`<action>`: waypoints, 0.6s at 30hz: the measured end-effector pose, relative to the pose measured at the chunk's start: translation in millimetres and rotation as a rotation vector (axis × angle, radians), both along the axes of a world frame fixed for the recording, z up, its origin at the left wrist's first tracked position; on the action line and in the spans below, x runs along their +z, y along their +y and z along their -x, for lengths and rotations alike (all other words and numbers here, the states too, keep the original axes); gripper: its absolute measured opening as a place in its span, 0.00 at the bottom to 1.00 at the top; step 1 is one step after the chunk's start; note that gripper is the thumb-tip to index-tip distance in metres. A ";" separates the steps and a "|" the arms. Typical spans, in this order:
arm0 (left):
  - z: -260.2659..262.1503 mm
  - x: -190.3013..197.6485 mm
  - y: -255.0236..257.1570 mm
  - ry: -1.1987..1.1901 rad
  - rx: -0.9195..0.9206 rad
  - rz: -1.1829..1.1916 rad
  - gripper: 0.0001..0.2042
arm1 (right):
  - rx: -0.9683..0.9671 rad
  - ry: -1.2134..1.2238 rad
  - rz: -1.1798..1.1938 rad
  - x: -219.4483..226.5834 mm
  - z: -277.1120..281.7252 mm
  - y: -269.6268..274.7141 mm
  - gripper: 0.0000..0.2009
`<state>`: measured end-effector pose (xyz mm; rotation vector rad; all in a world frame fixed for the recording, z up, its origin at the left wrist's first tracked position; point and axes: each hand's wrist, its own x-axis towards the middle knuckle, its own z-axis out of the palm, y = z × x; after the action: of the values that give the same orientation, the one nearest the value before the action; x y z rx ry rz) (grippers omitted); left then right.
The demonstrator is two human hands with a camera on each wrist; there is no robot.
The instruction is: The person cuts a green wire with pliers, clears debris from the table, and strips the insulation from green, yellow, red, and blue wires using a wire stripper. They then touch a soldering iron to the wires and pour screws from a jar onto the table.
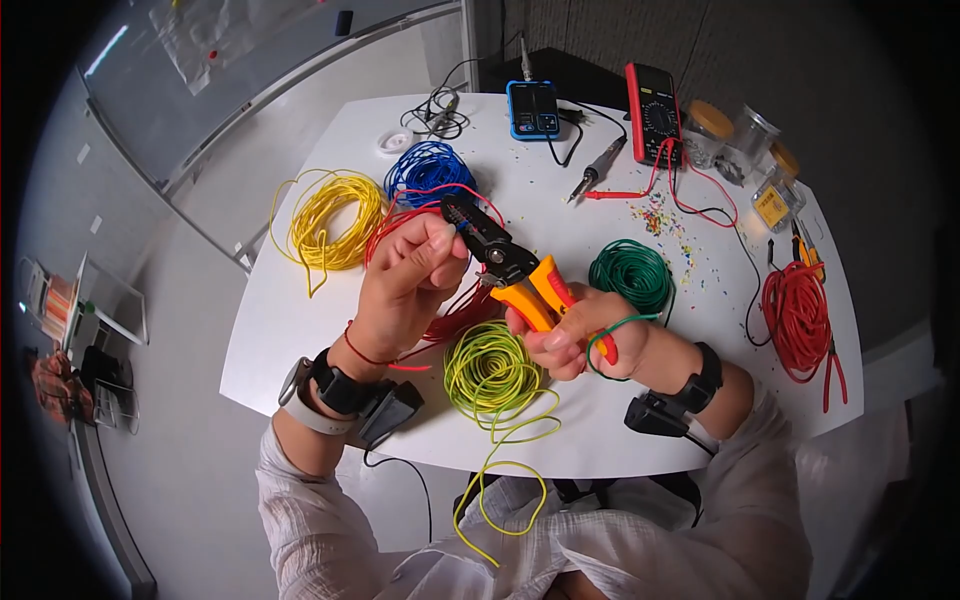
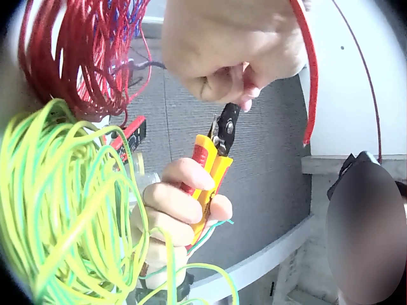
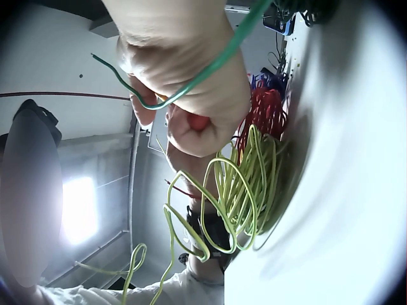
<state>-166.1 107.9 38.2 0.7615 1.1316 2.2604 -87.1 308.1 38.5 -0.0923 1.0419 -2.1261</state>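
Observation:
Orange-and-red handles of a wire stripper (image 1: 543,295) (image 2: 212,174) lie in my right hand (image 1: 590,335) (image 2: 173,219) (image 3: 184,82), whose fingers curl round them. At the tool's black head, the thumb and fingers of my left hand (image 1: 415,265) (image 2: 235,51) pinch the tip; anything between them is hidden. Green wire (image 2: 213,235) (image 3: 213,67) crosses my right hand and ends loose. A red wire end (image 1: 410,367) (image 2: 311,82) shows beside my left wrist. Beneath the hands sits a yellow-green coil (image 1: 490,370) (image 2: 63,203) (image 3: 248,184).
Yellow (image 1: 330,222), blue (image 1: 430,172) and green (image 1: 630,275) coils lie around the hands on the white table (image 1: 590,440). Farther back are a small blue-framed device (image 1: 533,110), a soldering iron (image 1: 597,170), a red multimeter (image 1: 655,115) and jars (image 1: 708,130). Another red coil (image 1: 795,320) lies right.

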 end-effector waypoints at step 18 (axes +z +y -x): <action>-1.4 2.0 0.9 0.084 0.051 0.113 0.08 | -0.771 1.310 -1.339 7.2 7.7 6.0 0.18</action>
<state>-164.7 108.7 40.2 0.7971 1.3203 2.2025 -94.8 314.1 45.7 -0.5090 3.4548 -1.2026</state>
